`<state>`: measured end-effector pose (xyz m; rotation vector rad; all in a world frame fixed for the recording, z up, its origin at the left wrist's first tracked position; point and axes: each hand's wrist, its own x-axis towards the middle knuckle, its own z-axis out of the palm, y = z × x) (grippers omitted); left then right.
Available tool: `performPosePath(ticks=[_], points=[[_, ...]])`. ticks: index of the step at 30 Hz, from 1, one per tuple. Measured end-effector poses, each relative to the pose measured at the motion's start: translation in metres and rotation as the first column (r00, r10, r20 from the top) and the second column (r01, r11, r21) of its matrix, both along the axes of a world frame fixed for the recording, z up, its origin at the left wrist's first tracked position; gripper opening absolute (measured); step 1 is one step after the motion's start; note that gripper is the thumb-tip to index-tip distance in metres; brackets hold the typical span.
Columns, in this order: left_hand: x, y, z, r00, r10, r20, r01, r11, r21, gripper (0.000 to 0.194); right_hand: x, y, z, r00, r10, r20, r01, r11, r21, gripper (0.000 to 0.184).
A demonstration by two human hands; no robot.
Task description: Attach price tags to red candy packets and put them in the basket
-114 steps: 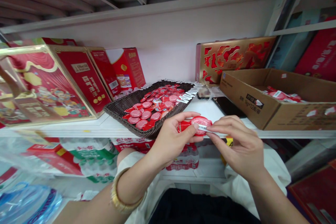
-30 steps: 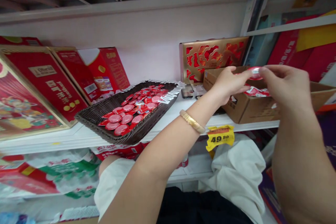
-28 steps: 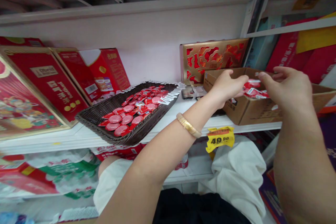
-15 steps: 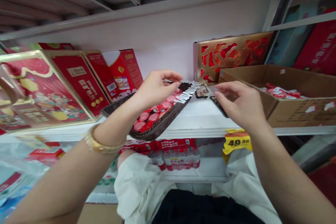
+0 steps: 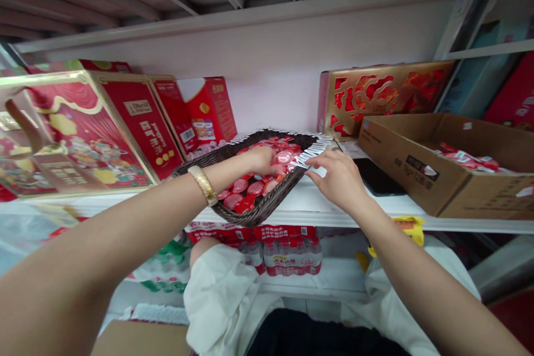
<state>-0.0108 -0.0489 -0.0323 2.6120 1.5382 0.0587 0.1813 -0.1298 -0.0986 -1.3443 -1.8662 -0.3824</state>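
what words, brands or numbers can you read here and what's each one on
"Obeid", as near as it reads, on the side of the red and gold gift box.
"农夫山泉", rather soft, on the bottle pack.
"1kg", part of a longer line, on the carton.
Too small or blurred to read: the white labels on the basket, the red packets, the yellow tag and the remaining print.

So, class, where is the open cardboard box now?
The cardboard box sits at right in the head view, on the white shelf, beside the flat black object.
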Motion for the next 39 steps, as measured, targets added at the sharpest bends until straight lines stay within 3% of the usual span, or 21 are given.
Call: performPosePath(ticks=[4, 9, 16, 19, 22, 28, 33, 39], points=[[0.002, 0.001, 0.0, 0.999, 0.034, 0.034, -0.033, 0.999, -0.044, 0.012, -0.002, 0.005, -0.001, 1.0, 0.022, -0.017, -0.022, 1.0, 0.009, 0.01], [-0.003, -0.005, 0.002, 0.977, 0.12, 0.177, -0.083, 0.975, -0.205, 0.01, -0.004, 0.01, -0.001, 0.996, 0.052, -0.075, -0.049, 0.998, 0.041, 0.014], [-0.019, -0.026, 0.018, 0.845, 0.3, 0.443, -0.139, 0.923, -0.36, 0.016, -0.004, -0.006, 0.005, 0.959, 0.134, -0.248, -0.09, 0.98, 0.18, 0.014], [-0.024, -0.051, 0.026, 0.681, 0.297, 0.669, 0.025, 0.904, -0.427, 0.023, 0.002, -0.027, 0.007, 0.913, 0.228, -0.34, -0.126, 0.947, 0.296, 0.011], [-0.02, -0.085, 0.027, 0.509, 0.307, 0.804, 0.257, 0.837, -0.483, 0.032, 0.007, -0.052, 0.009, 0.885, 0.261, -0.385, -0.116, 0.926, 0.36, 0.01], [0.002, -0.137, 0.013, 0.434, 0.327, 0.839, 0.439, 0.736, -0.515, 0.035, 0.011, -0.089, 0.005, 0.853, 0.384, -0.352, -0.22, 0.878, 0.425, 0.02], [0.008, -0.141, 0.004, 0.377, 0.366, 0.851, 0.498, 0.694, -0.52, 0.032, 0.013, -0.097, -0.004, 0.848, 0.403, -0.344, -0.251, 0.878, 0.408, 0.027], [0.01, -0.139, -0.003, 0.375, 0.391, 0.841, 0.51, 0.67, -0.539, 0.026, 0.011, -0.095, -0.006, 0.857, 0.418, -0.301, -0.285, 0.871, 0.4, 0.026]])
